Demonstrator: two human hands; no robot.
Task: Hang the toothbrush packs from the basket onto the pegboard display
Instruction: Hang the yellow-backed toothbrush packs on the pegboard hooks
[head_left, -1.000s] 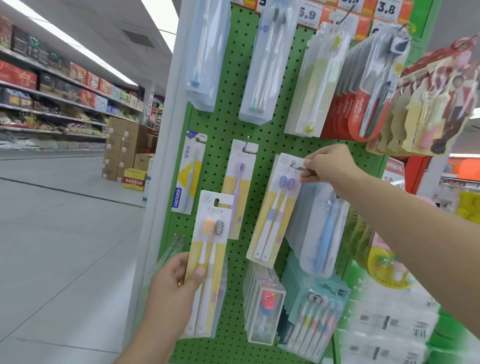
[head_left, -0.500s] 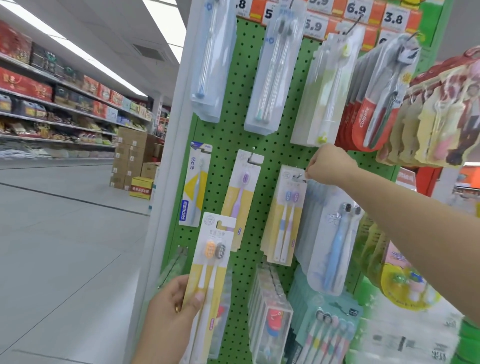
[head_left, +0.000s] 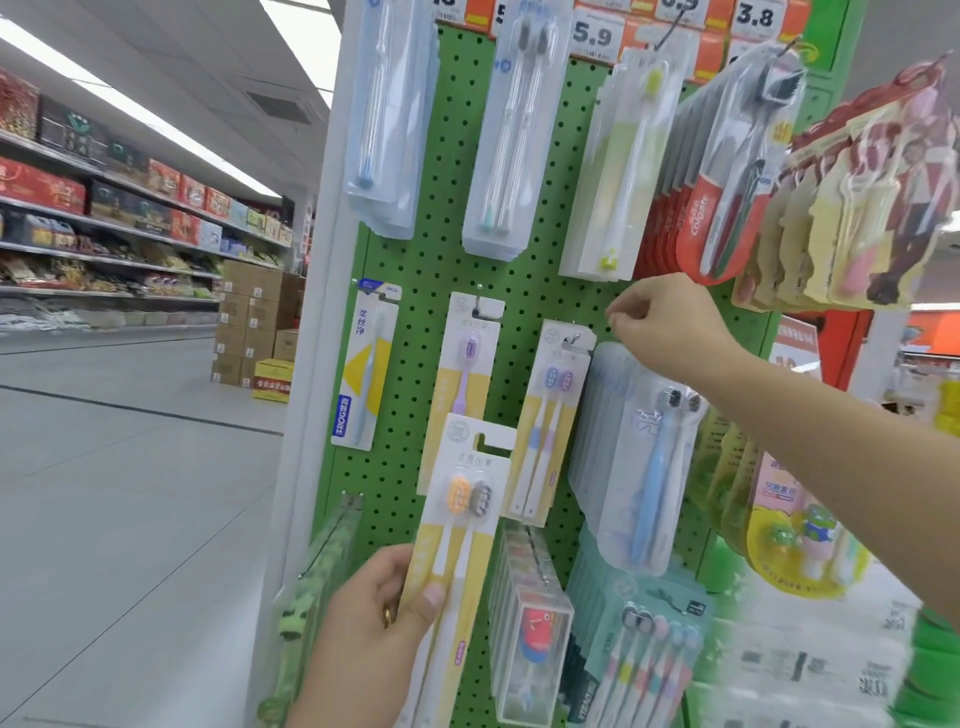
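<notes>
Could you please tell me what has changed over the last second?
The right hand has let go of the blue-and-purple twin pack and drawn back up and right; the pack now hangs from its hook. The left hand still grips the orange-and-grey pack.

Stocked shelves (head_left: 104, 223) line a grey floor (head_left: 130, 493) under strip lights (head_left: 171, 134).

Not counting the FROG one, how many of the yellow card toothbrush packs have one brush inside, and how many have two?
One brush: 1, the purple-brush pack on its hook.
Two brushes: 2, the hanging twin pack beside it and the orange-and-grey pack held in the left hand.
Total: 3 packs.
</notes>
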